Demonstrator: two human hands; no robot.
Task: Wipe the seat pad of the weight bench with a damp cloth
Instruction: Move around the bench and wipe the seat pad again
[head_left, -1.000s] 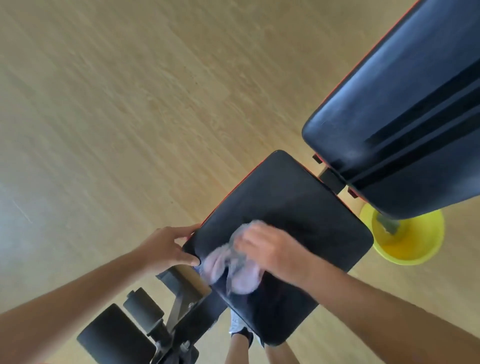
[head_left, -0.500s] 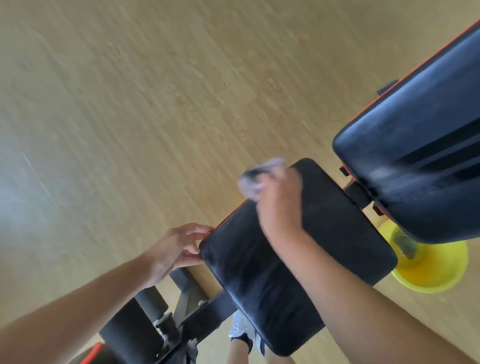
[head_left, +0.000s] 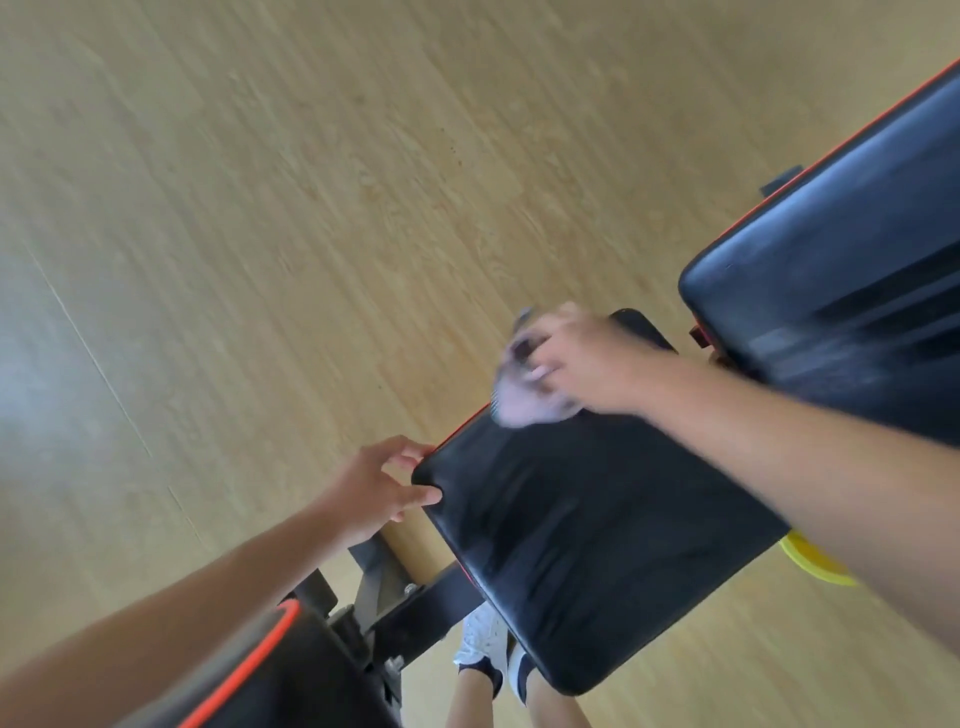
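Head camera view, looking steeply down at a black padded seat pad (head_left: 587, 530) of a weight bench, which stands on a pale wood-grain floor (head_left: 260, 208). The pad fills the lower middle of the view, with a thin orange line along its far edge. The right hand (head_left: 582, 364) reaches in from the right and presses a pale, crumpled cloth (head_left: 519, 395) against the far corner of the pad; the fingers are curled closed around the cloth, which bunches out from under the palm. Both are blurred, so the grip shows only roughly. The left hand (head_left: 379, 488) comes in from the lower left and grips the near-left corner of the pad, thumb lying on the top surface and fingers hooked round the edge. Faint streaks show on the pad's surface. Beyond the pad's right end sits the bench's dark back pad (head_left: 841, 291), also edged in orange. Part of a yellow bowl (head_left: 810, 566) on the floor peeks out below the right forearm. Under the pad's near edge are the black metal frame (head_left: 410, 608), a white and black shoe (head_left: 488, 649), and at lower left a black roller pad (head_left: 291, 675) with an orange rim
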